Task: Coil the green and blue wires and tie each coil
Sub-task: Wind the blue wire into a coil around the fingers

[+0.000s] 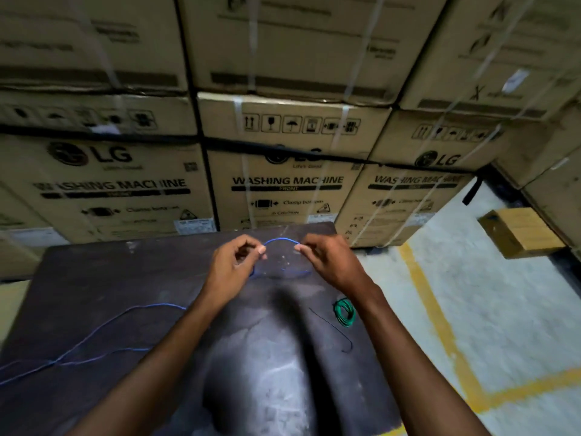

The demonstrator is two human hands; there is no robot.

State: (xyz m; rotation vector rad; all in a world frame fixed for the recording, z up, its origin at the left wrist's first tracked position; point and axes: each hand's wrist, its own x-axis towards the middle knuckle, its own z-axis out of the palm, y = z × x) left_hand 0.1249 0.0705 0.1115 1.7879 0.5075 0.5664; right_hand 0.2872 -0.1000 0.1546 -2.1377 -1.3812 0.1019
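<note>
Above a dark tabletop [94, 278], the left hand [234, 262] and right hand [327, 261] each pinch the blue wire [280, 240]; green coil [345, 312] lies nearby.

The thin blue wire [280, 241] disappears inside the left hand [234, 262] and right hand [327, 262], and its loose strands leave the picture at the left edge. The print on the upper stacked brown cardboard boxes [94, 42] is too blurred to read.
</note>
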